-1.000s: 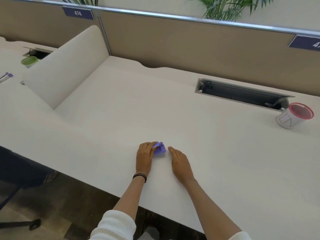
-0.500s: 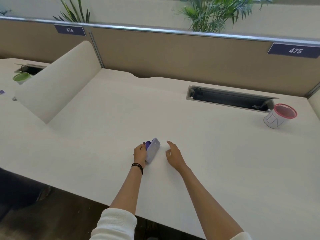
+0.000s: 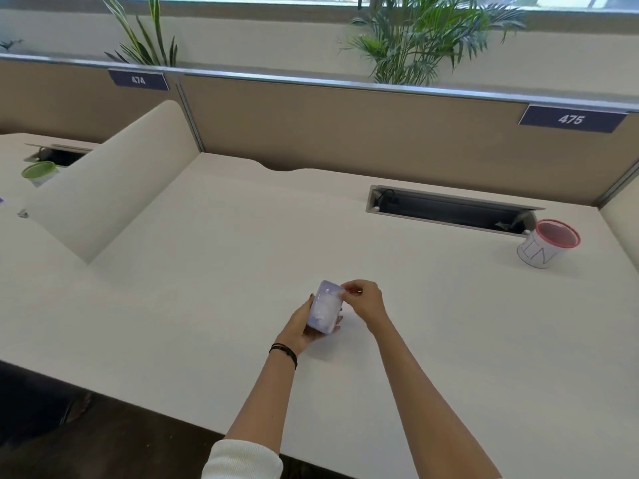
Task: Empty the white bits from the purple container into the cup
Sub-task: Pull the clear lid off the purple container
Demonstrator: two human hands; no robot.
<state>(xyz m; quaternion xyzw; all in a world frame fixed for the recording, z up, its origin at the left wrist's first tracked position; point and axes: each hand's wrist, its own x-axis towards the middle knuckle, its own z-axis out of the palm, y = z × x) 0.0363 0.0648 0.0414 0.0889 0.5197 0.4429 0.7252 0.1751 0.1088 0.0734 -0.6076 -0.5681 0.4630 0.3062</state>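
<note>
Head view, the only one supplied: the left hand (image 3: 304,326) is closed around the purple container (image 3: 325,307), cradling it from below and from its left side, lifted clear of the desk (image 3: 242,271) and tilted with its face toward the camera. White bits (image 3: 323,305) show pale inside it. The right hand (image 3: 363,300) pinches the container's upper right corner between thumb and fingertips, at what appears to be a lid or tab; whether any lid is on or off cannot be determined. The cup (image 3: 546,247), pink-rimmed and marked in black, stands well apart from the grip, far to its right and further back, just beside the cable tray (image 3: 449,212). Risks, as judged: opening here, with bare desk under the grip and the cup out of reach, would scatter the bits if the lid gives suddenly or the container tips. The pinch covers only a corner; a slip could jolt the held container. Carrying it open to the cup invites spillage.
</note>
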